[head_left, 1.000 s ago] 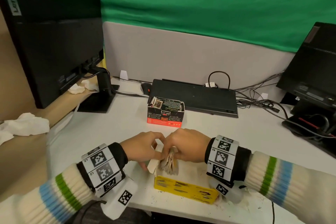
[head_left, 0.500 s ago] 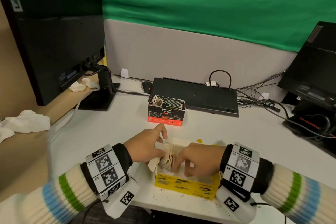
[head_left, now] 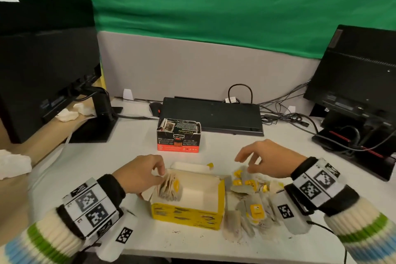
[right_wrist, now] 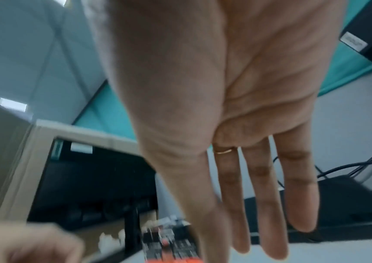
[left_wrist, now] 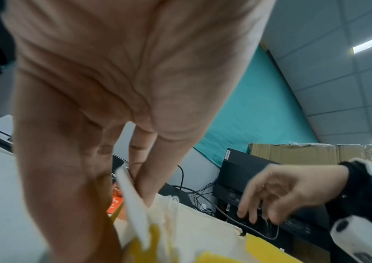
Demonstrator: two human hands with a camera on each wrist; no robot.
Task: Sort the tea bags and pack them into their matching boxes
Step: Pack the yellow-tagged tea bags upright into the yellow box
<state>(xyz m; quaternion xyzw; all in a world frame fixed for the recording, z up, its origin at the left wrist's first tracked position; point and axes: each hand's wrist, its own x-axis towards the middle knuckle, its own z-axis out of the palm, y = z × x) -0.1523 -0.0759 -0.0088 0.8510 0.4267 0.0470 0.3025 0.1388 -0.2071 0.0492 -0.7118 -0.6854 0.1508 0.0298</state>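
Note:
An open yellow box sits at the desk's front edge. A stack of yellow-tagged tea bags stands on edge at its left end. My left hand pinches that stack against the box's left flap, with the thumb outside and the fingers inside. To the right of the box lies a loose pile of tea bags. My right hand hovers just above the pile with relaxed, spread fingers and holds nothing. A black-and-red box stands further back, open at the top.
A black monitor stands at the left and another monitor at the right. A keyboard, a mouse and tangled cables line the back. Crumpled tissues lie at the left.
My right hand has let go of the stack in the yellow box and moved right and up over the loose pile. The left hand stays on the stack.

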